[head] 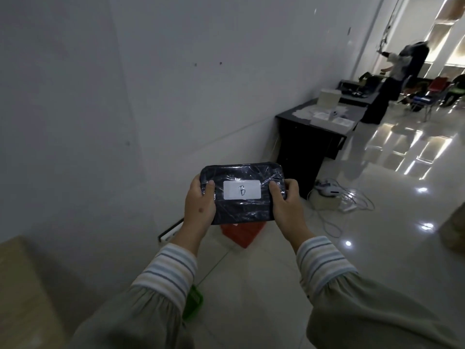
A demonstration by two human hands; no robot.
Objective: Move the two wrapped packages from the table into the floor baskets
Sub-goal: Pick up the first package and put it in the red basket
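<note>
I hold a dark package wrapped in clear film, with a white label marked "B", flat in front of me above the floor. My left hand grips its left edge and my right hand grips its right edge, thumbs on top. Below the package a red basket stands on the floor by the wall, partly hidden by the package. A green basket shows beside my left sleeve, mostly covered by it. No second package is in view.
A wooden tabletop corner sits at lower left. A black desk with white boxes stands along the wall ahead. White cables and a device lie on the glossy floor. A person stands far off.
</note>
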